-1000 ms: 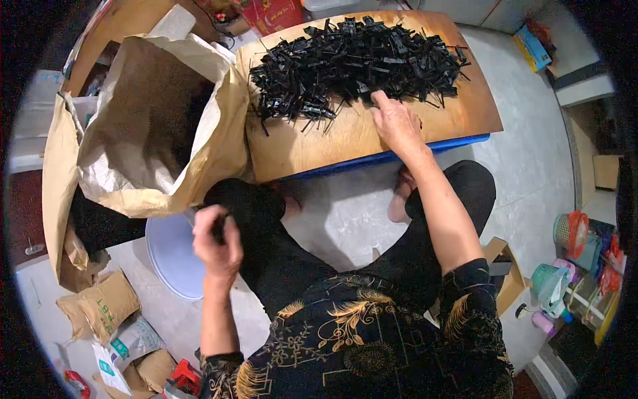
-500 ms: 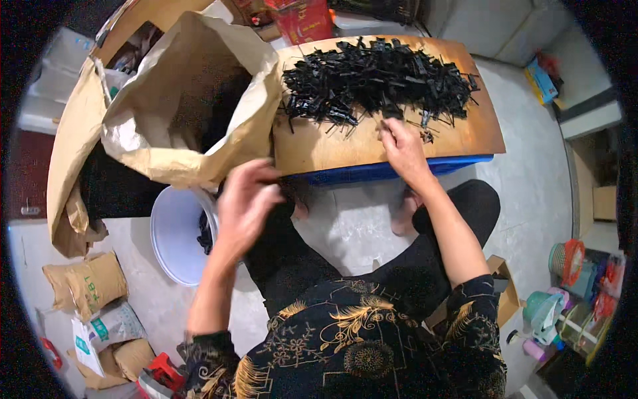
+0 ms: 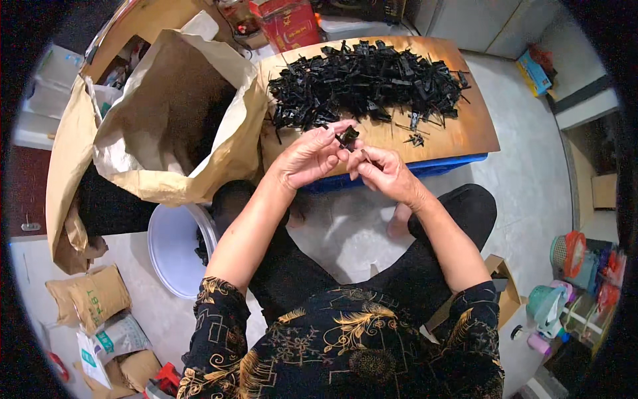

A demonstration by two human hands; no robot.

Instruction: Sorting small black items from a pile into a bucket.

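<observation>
Between the fingers of my left hand (image 3: 311,154) is a small black plastic part (image 3: 348,137), held up just off the near edge of the wooden board (image 3: 475,136). My right hand (image 3: 389,175) is pinched closed right beside it, fingertips close to the part. Something thin may be in that pinch, but it is too small to make out. Beyond both hands a big heap of similar black plastic pieces (image 3: 365,80) covers the far part of the board. A few loose black pieces (image 3: 415,139) lie at the heap's near side.
A large open brown paper sack (image 3: 226,159) stands left of the board. Below it is a white bucket (image 3: 174,256) with black pieces inside. Packed bags (image 3: 93,299) lie on the floor at left. Blue material (image 3: 438,165) shows under the board. A red box (image 3: 286,25) stands behind.
My left hand has moved right and away from the sack's near edge, and now holds a black part. My right hand has drawn back from the heap to meet it.
</observation>
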